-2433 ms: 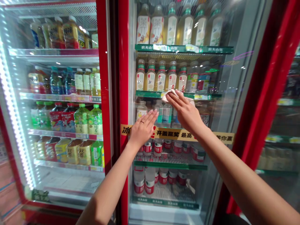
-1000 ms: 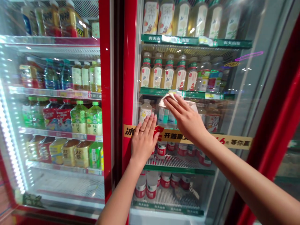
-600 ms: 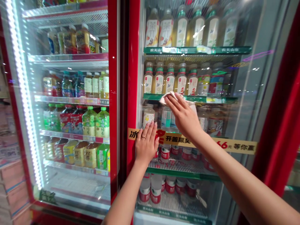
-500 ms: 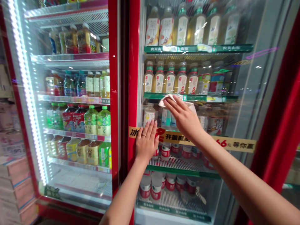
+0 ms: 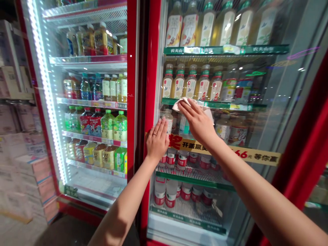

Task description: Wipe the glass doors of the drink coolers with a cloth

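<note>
My right hand (image 5: 198, 121) presses a white cloth (image 5: 179, 103) flat against the glass door (image 5: 266, 112) of a red drinks fridge, at the height of a green shelf edge. The fingers lie stretched over the cloth. My left hand (image 5: 157, 140) rests flat and open on the same glass, by the door's red left frame (image 5: 151, 102), covering the left end of a yellow banner sticker (image 5: 253, 155). A ring is on one finger.
Behind the glass stand rows of tea bottles (image 5: 191, 83) and red-labelled water bottles (image 5: 176, 159). A second lit fridge (image 5: 94, 102) full of drinks is on the left. Stacked cartons (image 5: 15, 136) stand at the far left. A red frame (image 5: 307, 153) runs down the right.
The view has swung left, so more of the cartons and left fridge shows. My left hand slid a little left over the banner's end. My right hand keeps the cloth near the green shelf edge.
</note>
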